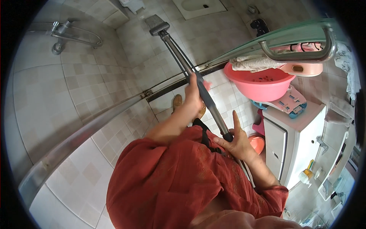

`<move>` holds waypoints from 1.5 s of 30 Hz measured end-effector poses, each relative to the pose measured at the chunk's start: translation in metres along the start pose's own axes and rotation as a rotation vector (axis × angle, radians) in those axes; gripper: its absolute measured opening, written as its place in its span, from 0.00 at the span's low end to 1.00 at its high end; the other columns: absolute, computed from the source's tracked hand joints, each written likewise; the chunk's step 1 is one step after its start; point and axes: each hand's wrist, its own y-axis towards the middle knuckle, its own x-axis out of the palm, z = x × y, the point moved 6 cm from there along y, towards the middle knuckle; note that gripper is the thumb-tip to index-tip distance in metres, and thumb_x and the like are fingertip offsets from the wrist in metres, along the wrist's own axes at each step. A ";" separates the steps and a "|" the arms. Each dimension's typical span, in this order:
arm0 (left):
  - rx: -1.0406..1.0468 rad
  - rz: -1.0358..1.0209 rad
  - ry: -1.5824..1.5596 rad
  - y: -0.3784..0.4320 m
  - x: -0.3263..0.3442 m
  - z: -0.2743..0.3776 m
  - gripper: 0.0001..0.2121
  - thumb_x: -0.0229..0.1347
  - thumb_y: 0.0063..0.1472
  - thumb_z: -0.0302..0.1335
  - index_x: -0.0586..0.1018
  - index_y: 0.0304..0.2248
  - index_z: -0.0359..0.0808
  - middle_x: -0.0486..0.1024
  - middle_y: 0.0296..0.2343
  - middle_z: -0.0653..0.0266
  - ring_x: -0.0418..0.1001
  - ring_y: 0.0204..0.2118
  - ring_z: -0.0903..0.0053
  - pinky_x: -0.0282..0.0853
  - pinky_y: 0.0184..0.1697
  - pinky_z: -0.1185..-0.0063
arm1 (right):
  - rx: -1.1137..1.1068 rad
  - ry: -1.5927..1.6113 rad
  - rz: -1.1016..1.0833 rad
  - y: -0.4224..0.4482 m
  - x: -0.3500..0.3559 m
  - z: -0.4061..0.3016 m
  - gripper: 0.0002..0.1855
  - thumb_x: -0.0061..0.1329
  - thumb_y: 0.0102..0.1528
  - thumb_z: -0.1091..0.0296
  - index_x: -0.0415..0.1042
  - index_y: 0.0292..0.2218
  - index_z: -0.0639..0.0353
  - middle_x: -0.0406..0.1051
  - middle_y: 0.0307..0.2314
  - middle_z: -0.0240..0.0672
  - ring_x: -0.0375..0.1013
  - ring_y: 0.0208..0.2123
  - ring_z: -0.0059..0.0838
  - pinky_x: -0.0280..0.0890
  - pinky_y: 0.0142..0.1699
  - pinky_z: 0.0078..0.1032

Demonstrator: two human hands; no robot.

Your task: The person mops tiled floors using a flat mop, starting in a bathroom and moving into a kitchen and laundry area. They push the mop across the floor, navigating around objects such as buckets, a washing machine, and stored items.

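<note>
A squeeze mop (218, 117) with a metal pole runs from beside my body out over the tiled floor. Its grey sponge head (155, 23) lies beyond the dark door track, near the top of the view. My left hand (194, 93) is closed around the dark plastic grip in the mop's middle. Lower down, my right hand (238, 140) holds the pole at a black collar, its index finger stretched out. The pole's end passes along my right forearm.
A squat toilet pan (197, 7) is set in the floor beyond the track. A glass door (297, 33) with a metal handle (303, 57) stands at upper right. By it are a pink basin (258, 88), a white cabinet (281, 143) and an orange basin (256, 144). A shower mixer (61, 34) is at left.
</note>
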 end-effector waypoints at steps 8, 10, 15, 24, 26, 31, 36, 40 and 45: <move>-0.070 -0.278 0.341 -0.107 -0.016 -0.045 0.28 0.40 0.65 0.53 0.66 0.44 0.30 0.74 0.36 0.56 0.75 0.41 0.66 0.69 0.47 0.72 | -0.097 -0.034 -0.005 -0.014 0.003 0.034 0.64 0.59 0.49 0.46 0.24 0.62 0.68 0.54 0.54 0.68 0.69 0.49 0.50 0.67 0.49 0.34; 0.018 -0.392 0.455 -0.103 -0.020 -0.049 0.31 0.38 0.65 0.55 0.65 0.47 0.30 0.74 0.36 0.54 0.74 0.44 0.66 0.70 0.46 0.71 | -0.136 -0.139 -0.037 -0.012 0.004 0.036 0.58 0.58 0.51 0.51 0.30 0.62 0.71 0.66 0.44 0.64 0.73 0.43 0.43 0.68 0.44 0.31; 0.260 -0.132 1.028 -0.074 -0.054 -0.031 0.27 0.48 0.63 0.35 0.58 0.57 0.32 0.63 0.53 0.50 0.65 0.54 0.62 0.62 0.54 0.73 | -0.021 0.044 -0.142 0.000 -0.003 0.048 0.44 0.55 0.50 0.64 0.47 0.59 0.76 0.70 0.19 0.40 0.73 0.24 0.31 0.67 0.30 0.28; 1.491 -1.176 1.836 -0.126 0.033 -0.085 0.16 0.60 0.45 0.27 0.76 0.37 0.38 0.74 0.32 0.64 0.71 0.43 0.66 0.62 0.53 0.65 | -0.174 0.022 -0.115 -0.021 -0.014 0.084 0.39 0.53 0.49 0.68 0.50 0.57 0.71 0.70 0.25 0.50 0.72 0.29 0.39 0.66 0.36 0.31; 1.405 -1.447 1.797 -0.115 0.044 -0.107 0.07 0.58 0.46 0.29 0.74 0.24 0.38 0.69 0.18 0.68 0.71 0.29 0.69 0.68 0.41 0.71 | -0.204 0.107 -0.080 -0.024 -0.012 0.115 0.40 0.53 0.50 0.67 0.49 0.58 0.68 0.70 0.25 0.49 0.72 0.29 0.39 0.66 0.37 0.32; 1.252 -1.757 2.074 -0.093 0.036 -0.203 0.06 0.56 0.43 0.27 0.74 0.24 0.38 0.75 0.21 0.62 0.75 0.30 0.66 0.69 0.35 0.69 | 0.121 -0.085 -0.297 -0.049 -0.045 0.185 0.42 0.51 0.52 0.65 0.44 0.62 0.61 0.73 0.28 0.53 0.74 0.29 0.44 0.68 0.38 0.34; 1.199 -1.622 1.972 -0.089 0.092 -0.236 0.06 0.57 0.44 0.27 0.75 0.25 0.38 0.75 0.20 0.59 0.75 0.27 0.62 0.71 0.31 0.67 | 0.169 -0.913 0.315 -0.089 -0.109 0.156 0.25 0.42 0.58 0.65 0.58 0.57 0.53 0.71 0.33 0.39 0.73 0.35 0.37 0.65 0.39 0.34; 1.165 -1.646 1.936 -0.116 0.112 -0.262 0.07 0.59 0.47 0.30 0.74 0.24 0.39 0.73 0.17 0.57 0.74 0.24 0.60 0.70 0.28 0.66 | -0.232 -0.735 1.192 -0.166 -0.106 0.109 0.26 0.52 0.42 0.75 0.67 0.46 0.65 0.66 0.32 0.37 0.67 0.39 0.38 0.61 0.48 0.36; 0.925 -2.010 1.796 -0.207 0.071 -0.336 0.09 0.60 0.43 0.30 0.72 0.24 0.40 0.73 0.16 0.57 0.74 0.21 0.58 0.71 0.26 0.66 | -0.138 -0.072 1.537 -0.246 -0.022 0.160 0.20 0.51 0.43 0.84 0.70 0.41 0.66 0.69 0.29 0.41 0.69 0.33 0.42 0.64 0.41 0.35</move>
